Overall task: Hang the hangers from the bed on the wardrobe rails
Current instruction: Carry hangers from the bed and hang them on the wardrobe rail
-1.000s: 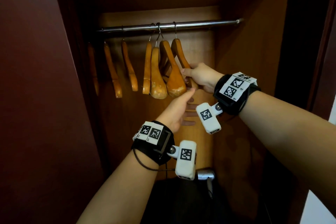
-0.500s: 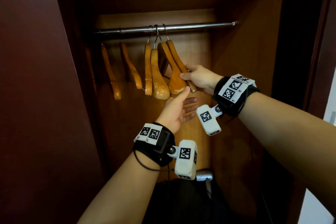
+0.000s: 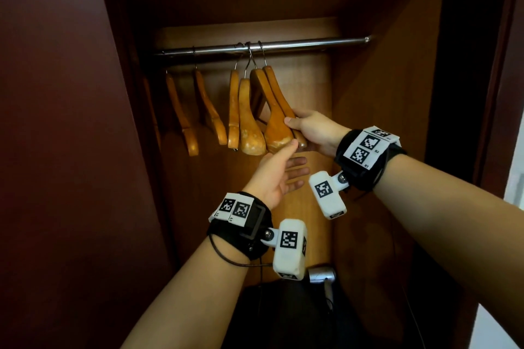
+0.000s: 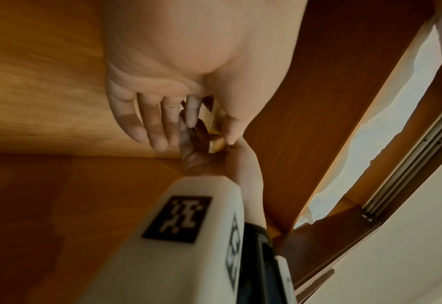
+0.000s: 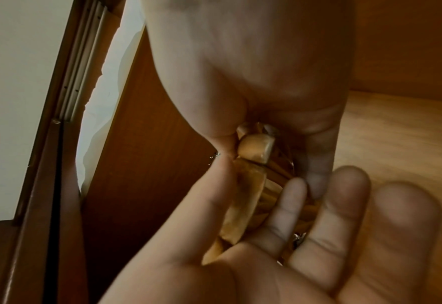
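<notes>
Where hands (image 3: 312,133) meet, hangers (image 3: 276,113).

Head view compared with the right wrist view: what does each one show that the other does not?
Only the head view shows the steel rail, the hooks over it, and four more hangers to the left. Only the right wrist view shows the sliding-door track. Both show the right hand gripping the wooden hangers' ends, and the open left hand below.
</notes>
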Demonstrator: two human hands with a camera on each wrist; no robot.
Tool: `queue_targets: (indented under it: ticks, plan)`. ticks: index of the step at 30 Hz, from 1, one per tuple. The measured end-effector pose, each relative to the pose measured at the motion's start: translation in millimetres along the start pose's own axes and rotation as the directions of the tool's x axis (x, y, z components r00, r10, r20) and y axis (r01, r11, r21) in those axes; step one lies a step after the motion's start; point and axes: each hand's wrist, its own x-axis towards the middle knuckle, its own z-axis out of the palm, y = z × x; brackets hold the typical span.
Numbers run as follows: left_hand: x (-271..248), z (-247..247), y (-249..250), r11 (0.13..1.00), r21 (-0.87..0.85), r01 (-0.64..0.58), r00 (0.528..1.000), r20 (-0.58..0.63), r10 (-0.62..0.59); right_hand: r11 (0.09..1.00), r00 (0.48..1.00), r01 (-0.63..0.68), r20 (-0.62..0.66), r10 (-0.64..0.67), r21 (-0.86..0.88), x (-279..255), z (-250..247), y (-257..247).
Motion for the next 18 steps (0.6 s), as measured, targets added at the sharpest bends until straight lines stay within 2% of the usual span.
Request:
queue_targets:
  ticks: [9,14,18]
  plan:
    - [-19,4,-13,0.997,0.072,0.036,0.999,-0.025,-0.034,1.000,0.999,-0.015,-0.030,0.016,0.027,-43,2,11]
    - [-39,1,-33,0.993,0.066,0.096,0.995,-0.034,-0.094,0.996,0.994,-0.071,-0.081,0.074,0.050,-79,1,27]
    - [-60,-5,-59,0.990,0.074,0.123,0.991,-0.058,-0.119,0.980,0.976,-0.155,-0.135,0.172,0.123,-118,1,49]
